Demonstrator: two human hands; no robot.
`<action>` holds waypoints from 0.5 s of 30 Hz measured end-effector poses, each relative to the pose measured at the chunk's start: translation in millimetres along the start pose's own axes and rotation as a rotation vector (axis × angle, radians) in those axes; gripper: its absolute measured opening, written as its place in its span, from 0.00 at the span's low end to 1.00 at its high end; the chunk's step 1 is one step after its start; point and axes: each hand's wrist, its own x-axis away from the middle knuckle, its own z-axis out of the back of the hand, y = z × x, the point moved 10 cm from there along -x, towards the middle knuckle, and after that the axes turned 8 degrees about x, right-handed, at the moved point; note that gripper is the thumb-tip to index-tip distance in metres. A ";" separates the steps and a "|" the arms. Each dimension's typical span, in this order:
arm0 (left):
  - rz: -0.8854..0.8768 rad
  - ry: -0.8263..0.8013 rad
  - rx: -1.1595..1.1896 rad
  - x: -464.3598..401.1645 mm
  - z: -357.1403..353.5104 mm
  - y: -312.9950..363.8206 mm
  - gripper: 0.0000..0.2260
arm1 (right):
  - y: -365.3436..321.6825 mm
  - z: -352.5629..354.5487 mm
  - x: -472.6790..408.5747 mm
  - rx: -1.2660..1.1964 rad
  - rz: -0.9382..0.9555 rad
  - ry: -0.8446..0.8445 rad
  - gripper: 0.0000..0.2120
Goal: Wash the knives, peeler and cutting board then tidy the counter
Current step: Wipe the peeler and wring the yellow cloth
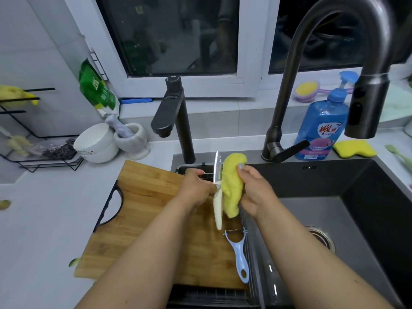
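My left hand (196, 186) grips a white knife (216, 166) where blade meets handle, the blade pointing up and away, the pale handle hanging down. My right hand (254, 188) holds a yellow sponge cloth (231, 186) pressed against the right side of the blade. Both hands hover over the left edge of the dark sink (367, 197). Below them the wooden cutting board (151, 210) lies across the counter and a wire sink rack. A light blue peeler (239, 253) rests on the board's right edge.
A tall dark faucet (365, 103) arches over the sink, with a shorter black tap (176, 121) to its left. Blue dish soap (321, 128) and a yellow sponge (354, 148) stand behind the sink. White bowls (95, 143), a mortar (133, 139) and a black wire rack (33, 152) sit at the back left.
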 end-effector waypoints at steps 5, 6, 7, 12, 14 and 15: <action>-0.047 -0.043 -0.074 17.5 9.3 10.6 0.30 | 11.9 -17.4 3.9 0.093 0.004 -0.034 0.11; -0.049 -0.047 -0.094 21.4 11.1 11.3 0.29 | 15.4 -19.3 4.8 0.129 -0.005 -0.028 0.12; -0.056 -0.052 -0.113 23.9 12.8 11.7 0.29 | 18.1 -21.2 6.5 0.153 -0.018 -0.022 0.13; -0.065 -0.016 -0.065 40.1 27.8 13.1 0.27 | 20.4 -29.5 14.8 0.079 -0.059 -0.008 0.17; -0.031 -0.008 -0.044 48.6 35.0 6.9 0.26 | 17.0 -31.6 16.2 0.045 -0.058 0.010 0.19; -0.004 -0.030 -0.045 52.7 35.5 1.9 0.26 | 15.8 -32.5 16.8 0.041 -0.057 0.013 0.19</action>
